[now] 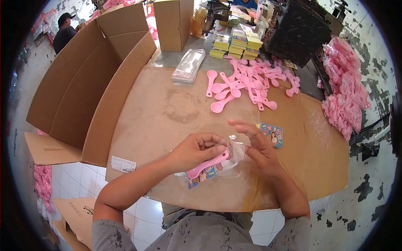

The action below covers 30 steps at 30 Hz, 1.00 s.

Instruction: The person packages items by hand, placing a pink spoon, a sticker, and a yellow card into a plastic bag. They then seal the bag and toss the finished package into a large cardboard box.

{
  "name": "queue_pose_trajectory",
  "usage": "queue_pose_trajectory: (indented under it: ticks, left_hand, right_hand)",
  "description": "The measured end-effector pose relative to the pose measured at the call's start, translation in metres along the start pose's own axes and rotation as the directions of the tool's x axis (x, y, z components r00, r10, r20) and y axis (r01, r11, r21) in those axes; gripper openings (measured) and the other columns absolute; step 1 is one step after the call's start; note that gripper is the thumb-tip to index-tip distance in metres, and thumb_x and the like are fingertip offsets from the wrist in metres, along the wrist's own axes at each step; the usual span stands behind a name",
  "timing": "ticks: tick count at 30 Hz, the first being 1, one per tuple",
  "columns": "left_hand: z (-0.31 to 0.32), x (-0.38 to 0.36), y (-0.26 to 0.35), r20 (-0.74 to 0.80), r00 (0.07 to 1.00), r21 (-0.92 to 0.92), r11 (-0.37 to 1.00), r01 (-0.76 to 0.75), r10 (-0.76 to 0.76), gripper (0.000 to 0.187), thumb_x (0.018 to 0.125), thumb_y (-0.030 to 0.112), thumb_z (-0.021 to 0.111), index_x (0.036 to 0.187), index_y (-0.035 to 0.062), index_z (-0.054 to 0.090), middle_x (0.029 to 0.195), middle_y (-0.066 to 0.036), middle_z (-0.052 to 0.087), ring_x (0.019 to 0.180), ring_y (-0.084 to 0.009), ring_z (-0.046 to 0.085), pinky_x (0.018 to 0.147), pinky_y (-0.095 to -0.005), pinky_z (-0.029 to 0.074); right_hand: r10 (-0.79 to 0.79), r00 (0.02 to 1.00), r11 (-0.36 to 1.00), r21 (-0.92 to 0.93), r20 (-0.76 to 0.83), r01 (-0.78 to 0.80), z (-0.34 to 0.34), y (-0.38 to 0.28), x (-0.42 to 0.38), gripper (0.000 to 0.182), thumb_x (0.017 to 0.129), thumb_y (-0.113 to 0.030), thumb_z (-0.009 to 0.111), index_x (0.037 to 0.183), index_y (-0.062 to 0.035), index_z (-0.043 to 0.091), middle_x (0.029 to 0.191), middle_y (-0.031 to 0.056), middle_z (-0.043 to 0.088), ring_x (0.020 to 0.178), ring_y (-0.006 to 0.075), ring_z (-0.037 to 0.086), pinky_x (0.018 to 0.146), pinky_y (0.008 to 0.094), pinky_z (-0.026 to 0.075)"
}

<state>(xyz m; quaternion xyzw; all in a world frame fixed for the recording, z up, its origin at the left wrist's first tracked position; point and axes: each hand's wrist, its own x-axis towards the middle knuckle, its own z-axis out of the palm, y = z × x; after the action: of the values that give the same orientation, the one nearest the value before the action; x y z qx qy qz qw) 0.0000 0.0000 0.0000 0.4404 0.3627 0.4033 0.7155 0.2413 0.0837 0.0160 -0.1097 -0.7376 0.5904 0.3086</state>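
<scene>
My left hand (200,147) pinches a clear plastic bag (238,154) near its upper part. In the bag lies a pink measuring spoon (208,164), its round bowl toward me. A printed card (202,177) shows beneath the spoon. At the bag's right side is my right hand (260,149), fingers apart and raised, the thumb close to the loose plastic; whether it touches the film is hard to see. Just beyond that hand, a small stack of printed cards (273,134) rests on the cardboard-covered table (146,100).
Pink spoons (247,81) lie heaped at the back, before stacked card bundles (236,42). Flat clear bags (189,65) are piled left of them. A large open carton (94,83) stands at left. Pink bagged goods (345,88) hang at right. Another person (65,31) is far left.
</scene>
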Motion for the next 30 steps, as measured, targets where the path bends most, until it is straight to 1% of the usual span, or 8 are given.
queue_pose_trajectory:
  ticks: [2,8,11,14,17,23,26,30]
  left_hand:
    - [0.001,0.002,-0.003,0.007,0.999,-0.021,0.999,-0.036,0.036,0.028,0.108,0.02,0.061,0.128,-0.0011,0.063,0.11,-0.009,0.074,0.09,-0.016,0.074,0.078,-0.0293,0.059]
    - [0.011,-0.007,0.013,0.049,0.999,-0.006,1.0,0.011,-0.011,0.031,0.108,0.017,0.062,0.134,0.0001,0.059,0.118,-0.01,0.072,0.094,-0.0169,0.074,0.081,-0.0289,0.059]
    - [0.013,-0.001,-0.012,0.054,0.962,-0.001,0.964,-0.267,0.267,0.041,0.105,0.018,0.066,0.141,0.002,0.055,0.134,-0.012,0.066,0.114,-0.0201,0.069,0.096,-0.0343,0.056]
    - [0.018,-0.007,-0.007,0.091,0.883,0.392,0.798,-0.457,0.461,0.055,0.1,0.02,0.072,0.148,0.0039,0.051,0.147,-0.012,0.058,0.133,-0.0246,0.058,0.111,-0.0404,0.047]
    - [0.022,-0.013,0.005,0.237,0.807,0.564,0.6,-0.568,0.541,0.065,0.096,0.023,0.074,0.152,0.0037,0.047,0.152,-0.016,0.053,0.147,-0.0279,0.045,0.12,-0.0456,0.037]
    - [0.04,-0.021,0.009,0.159,0.777,0.598,0.567,-0.566,0.609,0.059,0.094,0.018,0.079,0.146,0.0052,0.055,0.146,-0.015,0.061,0.135,-0.0311,0.059,0.112,-0.0422,0.047]
    - [0.035,-0.02,0.001,0.105,0.779,0.598,0.587,-0.546,0.618,0.046,0.098,0.012,0.074,0.141,0.0028,0.059,0.134,-0.015,0.069,0.118,-0.0289,0.07,0.1,-0.0383,0.056]
    - [0.036,-0.02,0.007,0.031,0.824,0.373,0.759,-0.534,0.565,0.034,0.104,0.006,0.063,0.138,0.001,0.061,0.116,-0.013,0.076,0.102,-0.0192,0.075,0.086,-0.0297,0.06]
  right_hand:
    - [-0.051,0.999,0.988,-0.148,0.01,0.052,0.0,0.0,0.001,0.03,0.096,-0.003,0.067,0.126,-0.0085,0.069,0.146,0.0144,0.058,0.144,0.0319,0.049,0.12,0.0472,0.036]
    - [-0.122,0.992,0.93,-0.349,0.009,0.117,0.006,-0.027,0.005,0.019,0.09,-0.004,0.075,0.109,-0.0067,0.074,0.124,0.0107,0.07,0.13,0.0326,0.061,0.109,0.0442,0.049]
    - [-0.248,0.969,0.911,-0.34,0.0,0.233,0.004,-0.074,0.005,0.019,0.087,-0.007,0.079,0.106,-0.0084,0.075,0.115,0.0079,0.072,0.121,0.0296,0.065,0.105,0.0423,0.05]
    - [-0.241,0.947,0.377,-0.879,0.212,0.293,0.012,-0.131,0.007,0.021,0.082,-0.007,0.082,0.101,-0.0097,0.075,0.105,0.0047,0.072,0.11,0.0272,0.068,0.094,0.0392,0.052]
    - [-0.27,0.948,0.227,-0.946,0.168,0.233,0.016,-0.144,0.005,0.023,0.076,-0.01,0.084,0.097,-0.0105,0.074,0.094,0.0017,0.07,0.095,0.024,0.07,0.078,0.0359,0.051]
    - [-0.17,0.982,0.373,-0.917,0.083,0.142,0.029,-0.134,0.01,0.021,0.082,-0.009,0.081,0.101,-0.008,0.074,0.082,0.005,0.067,0.07,0.0226,0.065,0.065,0.0338,0.049]
    - [-0.121,0.993,0.6,-0.796,0.0,0.073,0.031,-0.114,0.013,0.016,0.089,-0.007,0.077,0.105,-0.0056,0.073,0.083,0.0075,0.069,0.067,0.0227,0.064,0.061,0.0329,0.049]
    - [-0.032,0.991,0.713,-0.698,-0.127,-0.066,0.029,-0.105,0.023,0.011,0.093,-0.006,0.074,0.104,-0.0044,0.072,0.085,0.0077,0.07,0.068,0.0199,0.066,0.058,0.0316,0.049]
